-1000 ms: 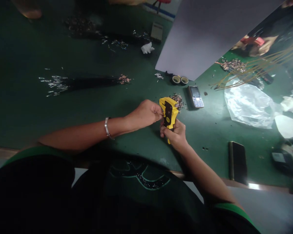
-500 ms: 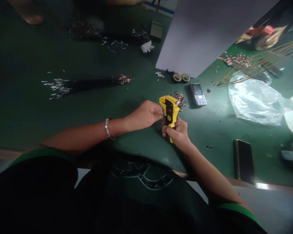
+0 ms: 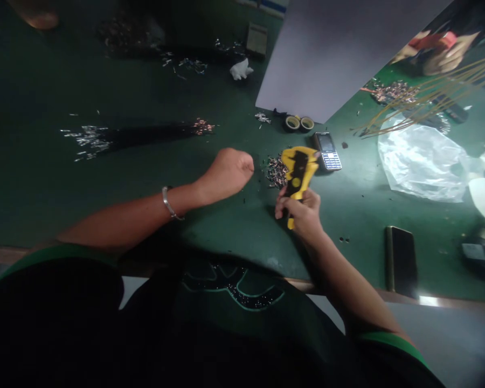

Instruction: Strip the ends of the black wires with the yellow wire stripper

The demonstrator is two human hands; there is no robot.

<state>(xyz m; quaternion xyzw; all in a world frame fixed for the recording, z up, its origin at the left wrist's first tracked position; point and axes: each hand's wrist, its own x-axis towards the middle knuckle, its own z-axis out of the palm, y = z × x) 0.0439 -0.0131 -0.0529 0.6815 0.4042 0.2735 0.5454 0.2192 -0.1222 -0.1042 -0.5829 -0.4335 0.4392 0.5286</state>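
My right hand [image 3: 301,213] grips the handles of a yellow crimping tool [image 3: 298,171], whose head tilts up and to the right over the green table [image 3: 44,178]. My left hand [image 3: 226,173], with a bracelet on its wrist, is closed in a fist to the left of the tool, a short way from it. What its fingers hold, if anything, is hidden. A small heap of metal terminals [image 3: 275,171] lies between the two hands, just left of the tool head.
A keypad phone [image 3: 327,151] lies right of the tool, two tape rolls [image 3: 299,123] behind it. A bundle of black wires with metal ends [image 3: 141,133] lies at left. A grey board [image 3: 331,54], a plastic bag [image 3: 422,161] and a dark smartphone [image 3: 400,258] are at right.
My left hand has pulled away from the tool to the left and closed into a fist. The tool has swung to the right and tilted, uncovering the terminal heap.
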